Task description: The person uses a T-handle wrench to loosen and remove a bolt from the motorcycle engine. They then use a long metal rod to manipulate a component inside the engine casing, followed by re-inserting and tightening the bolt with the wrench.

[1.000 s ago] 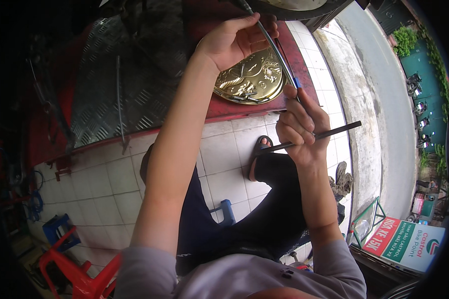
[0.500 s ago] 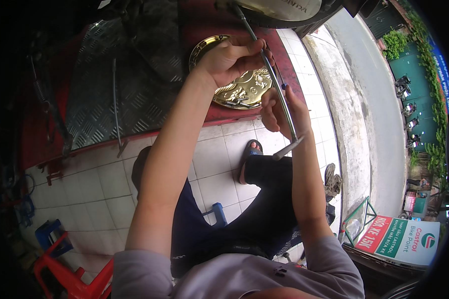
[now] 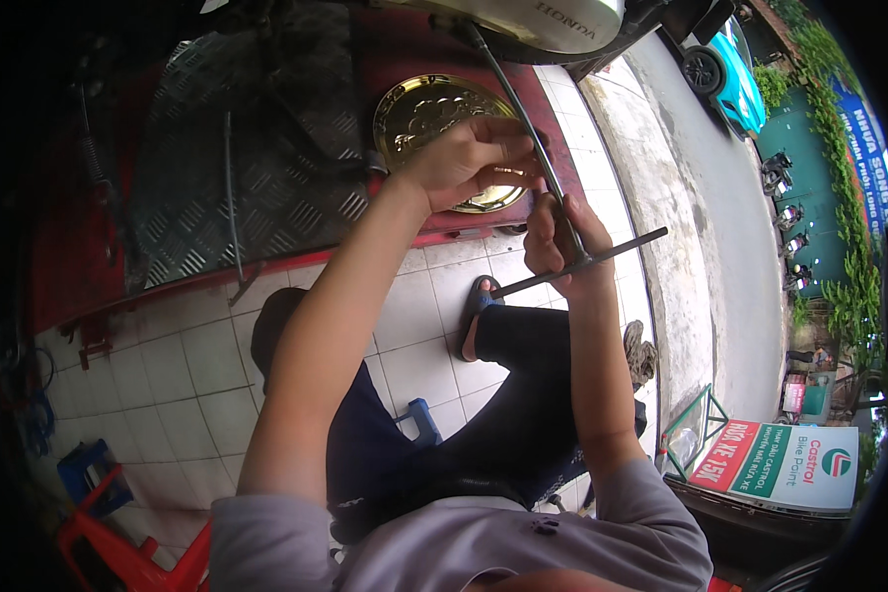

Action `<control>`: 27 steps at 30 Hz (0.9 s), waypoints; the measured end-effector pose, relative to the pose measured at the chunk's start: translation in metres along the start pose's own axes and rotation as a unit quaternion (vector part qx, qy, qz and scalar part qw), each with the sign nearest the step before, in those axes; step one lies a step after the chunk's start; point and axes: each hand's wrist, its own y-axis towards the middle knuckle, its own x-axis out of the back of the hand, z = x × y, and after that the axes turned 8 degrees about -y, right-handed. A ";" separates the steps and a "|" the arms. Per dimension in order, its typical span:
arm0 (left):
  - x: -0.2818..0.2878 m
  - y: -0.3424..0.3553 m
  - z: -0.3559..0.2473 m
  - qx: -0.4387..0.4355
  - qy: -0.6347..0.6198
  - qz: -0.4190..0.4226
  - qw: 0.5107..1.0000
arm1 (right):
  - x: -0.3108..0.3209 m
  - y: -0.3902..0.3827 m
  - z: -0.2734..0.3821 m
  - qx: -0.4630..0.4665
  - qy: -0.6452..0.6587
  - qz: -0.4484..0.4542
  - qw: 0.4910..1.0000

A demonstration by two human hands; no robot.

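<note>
A long steel T-handle wrench point(image 3: 530, 123) slants from the underside of a pale motorcycle cover point(image 3: 543, 22) down toward me. Its far tip is lost in shadow by the cover. My right hand point(image 3: 570, 237) is closed around the shaft just above the crossbar point(image 3: 633, 244), which sticks out on both sides. Farther up, my left hand point(image 3: 469, 163) has its bent fingers against the shaft; the fingertips are partly hidden. Beneath and behind the left hand, a shiny gold round tray point(image 3: 405, 94) lies on the red stand point(image 3: 365, 59).
Dark tread plate point(image 3: 207, 178) covers the stand's left part, with a thin grey rod point(image 3: 232, 197) across it. White tiles point(image 3: 202, 360) floor the space below. Blue stools point(image 3: 94, 474) and a red plastic chair point(image 3: 128, 562) are at lower left. A road point(image 3: 730, 247) runs along the right.
The wrench has turned, so its crossbar now lies broadside. My left hand has moved down the shaft. The right hand has closed nearer the crossbar. A turquoise car has appeared on the road.
</note>
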 end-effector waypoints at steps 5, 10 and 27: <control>-0.011 -0.017 0.022 -0.033 -0.015 0.015 0.999 | -0.017 0.004 -0.015 -0.003 0.076 -0.009 0.997; -0.025 -0.014 0.027 -0.058 -0.124 -0.016 0.990 | -0.007 -0.014 -0.010 -0.012 -0.041 -0.141 0.989; -0.037 -0.002 0.045 -0.073 -0.039 -0.177 0.981 | -0.038 -0.072 -0.025 0.115 -0.592 -0.119 0.789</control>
